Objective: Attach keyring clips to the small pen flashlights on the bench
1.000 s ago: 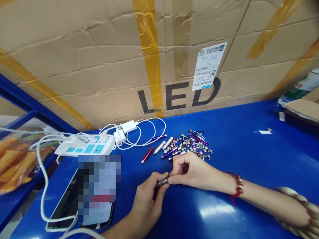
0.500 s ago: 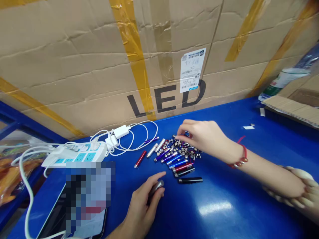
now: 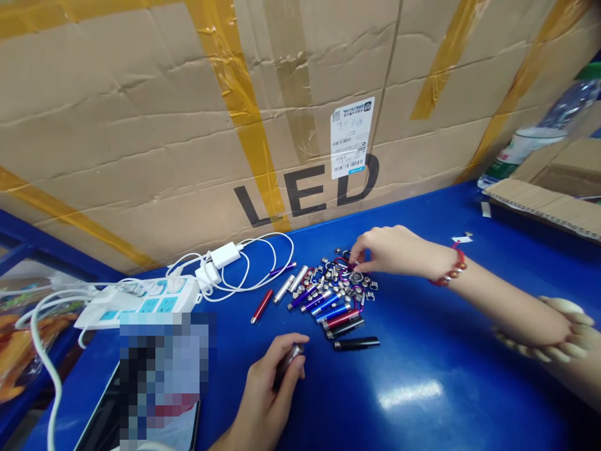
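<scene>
My left hand (image 3: 268, 387) is closed around a small dark metal tube (image 3: 294, 352) with a silvery end, held just above the blue table. Over the far right side of a heap of small metal parts (image 3: 347, 289), my right hand (image 3: 397, 252) has its thumb and fingertips pinched together; what lies between them is too small to make out. Button cells and small clips with rings seem to make up the heap. Slim tubes in red, blue, purple, silver and black lie along its near and left sides, among them a black tube (image 3: 357, 343) and a red tube (image 3: 261, 306).
A white power strip (image 3: 188, 294) with plugs and looping white cables stands at the left. In front of it lies a phone or tablet (image 3: 101, 401), partly blurred out. A large cardboard box (image 3: 164, 144) walls the back. An open carton (image 3: 539, 200) and a bottle (image 3: 521, 150) stand right.
My right hand has shifted slightly right over the heap, uncovering more small parts. My left hand still holds the dark tube, now tilted a little more upright. The camera view has moved slightly.
</scene>
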The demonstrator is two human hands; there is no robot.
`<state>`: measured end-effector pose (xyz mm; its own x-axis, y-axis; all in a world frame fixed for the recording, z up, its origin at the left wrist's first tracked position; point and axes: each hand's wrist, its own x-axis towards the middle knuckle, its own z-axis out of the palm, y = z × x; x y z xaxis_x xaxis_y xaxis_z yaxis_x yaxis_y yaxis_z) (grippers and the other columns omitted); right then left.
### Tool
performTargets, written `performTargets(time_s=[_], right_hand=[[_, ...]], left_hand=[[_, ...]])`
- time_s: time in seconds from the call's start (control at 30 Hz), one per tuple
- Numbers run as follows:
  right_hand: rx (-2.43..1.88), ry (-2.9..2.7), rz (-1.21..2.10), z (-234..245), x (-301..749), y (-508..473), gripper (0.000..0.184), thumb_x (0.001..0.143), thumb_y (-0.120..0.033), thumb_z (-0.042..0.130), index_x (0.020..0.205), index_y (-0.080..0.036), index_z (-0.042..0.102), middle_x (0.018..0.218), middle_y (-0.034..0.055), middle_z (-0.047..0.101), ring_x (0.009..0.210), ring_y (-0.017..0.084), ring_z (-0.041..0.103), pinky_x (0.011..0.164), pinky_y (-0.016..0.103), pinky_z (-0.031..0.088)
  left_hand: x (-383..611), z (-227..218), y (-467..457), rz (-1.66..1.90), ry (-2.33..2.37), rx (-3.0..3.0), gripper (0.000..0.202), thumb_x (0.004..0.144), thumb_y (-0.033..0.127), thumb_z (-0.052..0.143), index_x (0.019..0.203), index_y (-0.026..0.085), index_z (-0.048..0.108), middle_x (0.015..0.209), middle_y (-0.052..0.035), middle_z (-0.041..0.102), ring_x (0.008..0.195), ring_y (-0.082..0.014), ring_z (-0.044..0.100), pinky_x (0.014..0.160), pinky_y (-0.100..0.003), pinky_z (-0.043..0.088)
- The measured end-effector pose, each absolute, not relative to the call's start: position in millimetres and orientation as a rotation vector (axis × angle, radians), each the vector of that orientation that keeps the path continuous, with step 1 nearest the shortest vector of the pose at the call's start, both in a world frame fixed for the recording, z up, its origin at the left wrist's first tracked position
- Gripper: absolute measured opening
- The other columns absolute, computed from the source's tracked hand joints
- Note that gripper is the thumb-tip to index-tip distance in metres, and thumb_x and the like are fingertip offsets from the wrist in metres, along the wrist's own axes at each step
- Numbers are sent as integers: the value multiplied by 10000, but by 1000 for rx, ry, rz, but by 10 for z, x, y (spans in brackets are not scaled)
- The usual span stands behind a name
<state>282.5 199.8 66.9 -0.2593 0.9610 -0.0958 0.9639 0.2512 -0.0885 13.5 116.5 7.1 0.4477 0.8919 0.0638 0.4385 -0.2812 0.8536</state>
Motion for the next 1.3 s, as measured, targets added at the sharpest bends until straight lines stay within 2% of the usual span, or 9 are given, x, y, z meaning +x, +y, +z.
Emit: performTargets(time_s=[0.1, 0.17, 0.23, 0.33, 0.63, 0.9, 1.3], right_hand=[[1906, 2586, -142, 517, 2855, 2085, 247, 806, -309, 557, 1037, -267, 635, 997, 29, 639, 873, 203, 607, 620, 268, 445], [1887, 2702, -161, 394, 2864, 2147, 306, 858, -287, 478, 1139, -209, 575, 1094, 66, 594, 963, 207, 576, 720, 296, 466], [1824, 2786, -180, 288, 2868, 2198, 302, 873, -248, 448, 1140, -179, 570, 1108, 72, 585, 1004, 207, 551, 804, 320, 457], [1768, 2837, -156, 190, 2880, 2248, 262, 877, -216, 428, 1054, -185, 619, 1072, 52, 604, 974, 200, 558, 831, 338, 450], [1872, 2938, -209, 13, 2942, 2332, 232, 850, -291, 465, 930, -198, 662, 962, 35, 651, 877, 193, 591, 763, 319, 470], [1988, 2944, -444, -25, 2947, 2345, 225, 816, -342, 504, 910, -212, 662, 919, 38, 647, 768, 168, 598, 653, 280, 481], [2062, 2896, -411, -38, 2948, 2341, 218, 820, -367, 527, 928, -230, 659, 915, 32, 627, 697, 126, 577, 587, 228, 434]], left_hand=[[132, 64, 1168, 688, 1114, 1893, 249, 880, 300, 408, 1040, 165, 542, 630, 5, 530, 575, -89, 521, 542, -156, 418], [132, 63, 1170, 673, 1089, 1898, 245, 880, 291, 411, 1048, 169, 542, 645, 3, 535, 575, -85, 516, 545, -154, 416], [133, 67, 1169, 667, 1066, 1906, 242, 881, 279, 412, 1054, 171, 542, 662, 0, 544, 575, -80, 511, 549, -152, 411], [131, 77, 1156, 648, 1073, 1909, 246, 883, 263, 412, 1080, 180, 534, 670, 1, 552, 591, -81, 514, 563, -155, 404], [100, 121, 1127, 657, 997, 2076, 229, 876, 250, 418, 1058, 202, 548, 758, -21, 607, 649, -101, 556, 607, -176, 431], [81, 115, 1127, 657, 987, 2112, 221, 868, 229, 442, 1061, 201, 547, 776, -11, 623, 665, -94, 570, 672, -180, 448], [86, 125, 1143, 658, 977, 2102, 216, 873, 223, 424, 1058, 199, 533, 745, -6, 597, 633, -86, 534, 590, -169, 408]])
